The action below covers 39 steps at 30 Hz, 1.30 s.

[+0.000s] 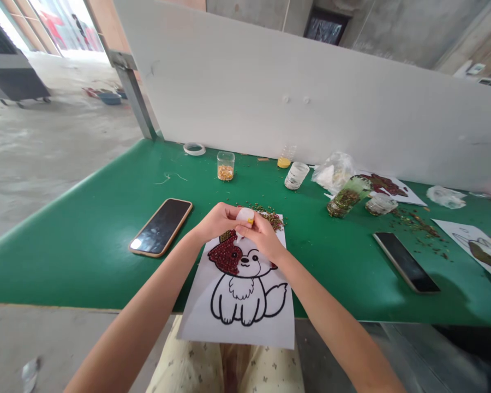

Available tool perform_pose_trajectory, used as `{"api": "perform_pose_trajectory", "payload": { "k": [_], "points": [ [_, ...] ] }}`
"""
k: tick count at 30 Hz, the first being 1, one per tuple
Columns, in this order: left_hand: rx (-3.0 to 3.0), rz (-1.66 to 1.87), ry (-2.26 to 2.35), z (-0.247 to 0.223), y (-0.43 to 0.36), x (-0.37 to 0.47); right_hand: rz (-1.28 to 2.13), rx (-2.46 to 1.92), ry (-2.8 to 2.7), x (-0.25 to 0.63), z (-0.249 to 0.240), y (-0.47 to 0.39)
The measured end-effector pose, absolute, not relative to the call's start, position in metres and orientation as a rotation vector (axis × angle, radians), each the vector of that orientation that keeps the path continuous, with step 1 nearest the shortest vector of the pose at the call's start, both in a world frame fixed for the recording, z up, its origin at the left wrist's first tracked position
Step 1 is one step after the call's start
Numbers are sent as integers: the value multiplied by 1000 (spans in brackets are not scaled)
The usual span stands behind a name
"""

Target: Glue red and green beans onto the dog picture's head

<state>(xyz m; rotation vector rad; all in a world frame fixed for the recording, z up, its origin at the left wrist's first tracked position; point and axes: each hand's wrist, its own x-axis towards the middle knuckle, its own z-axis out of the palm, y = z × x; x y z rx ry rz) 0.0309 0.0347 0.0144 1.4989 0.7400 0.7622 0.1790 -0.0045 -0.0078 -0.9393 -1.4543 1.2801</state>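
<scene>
Both my hands close round a small white squeeze bottle [245, 214], probably glue, tilted with its nozzle toward the paper. My left hand [220, 219] grips it from the left and my right hand [264, 236] from the right. Below them lies a white sheet [196, 323] printed with a cartoon puppy, its lower edge hanging over the table's front. Dark red beans [228, 257] cover the left side of the puppy's face, with green ones in the ear. A pile of mixed beans [274, 220] sits at the sheet's top edge, partly hidden by my hands.
A phone [161, 226] lies on the green table [90, 218] to the left, another [406, 262] to the right. Behind stand a corn-kernel jar [225, 168], a tipped clear cup [297, 176] and a tilted jar of green beans [347, 196]. A white partition [237, 82] backs the table.
</scene>
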Motion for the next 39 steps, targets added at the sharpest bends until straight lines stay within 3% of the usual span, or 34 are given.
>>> {"api": "perform_pose_trajectory", "payload": {
  "k": [39],
  "points": [
    [1592, 686, 760, 5, 44, 27, 1243, -997, -1308, 169, -9, -5]
  ]
}}
